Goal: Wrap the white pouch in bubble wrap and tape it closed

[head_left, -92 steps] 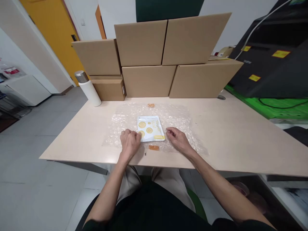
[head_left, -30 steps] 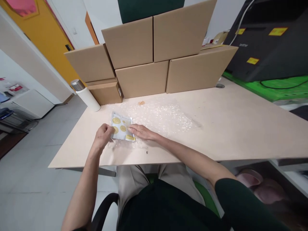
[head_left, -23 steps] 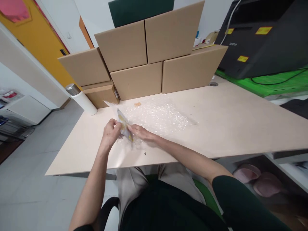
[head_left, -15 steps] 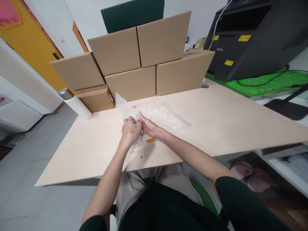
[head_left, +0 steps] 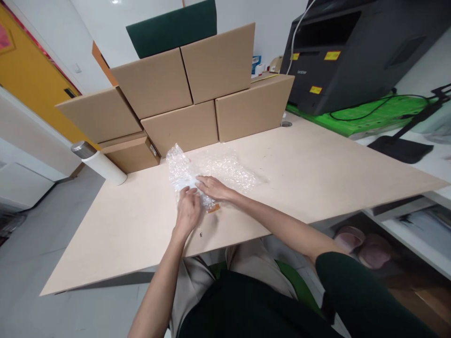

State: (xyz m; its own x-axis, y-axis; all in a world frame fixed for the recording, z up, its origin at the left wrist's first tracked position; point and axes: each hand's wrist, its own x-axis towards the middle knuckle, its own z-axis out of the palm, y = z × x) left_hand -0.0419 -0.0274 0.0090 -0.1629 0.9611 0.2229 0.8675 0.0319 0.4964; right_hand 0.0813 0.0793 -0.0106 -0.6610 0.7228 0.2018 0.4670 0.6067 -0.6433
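Note:
Bubble wrap (head_left: 179, 162) lies on the table in front of me, with a pale, whitish item (head_left: 190, 181) on or in it; its kind I cannot make out. My left hand (head_left: 189, 206) rests on the near left part of the wrap, fingers slightly bent and apart. From the right, my right hand (head_left: 213, 187) lies across the wrap with its fingers stretched out, the tips touching the pale item. A small orange piece (head_left: 213, 208) shows beside the wrap, just below my right hand. A further sheet of bubble wrap (head_left: 229, 166) spreads out behind that hand.
Cardboard boxes (head_left: 181, 124) stand stacked along the table's back, topped by a dark green box (head_left: 172, 29). A white bottle (head_left: 105, 166) with a metal cap stands at the left. On the right are a black printer (head_left: 324, 61) and a black stand (head_left: 400, 148). A dark speck (head_left: 201, 234) lies near the front edge.
My hands have gone from gathered together around the pale item to lying lower and flatter on the wrap. The wrap's far left end now shows more spread out. The camera view has shifted.

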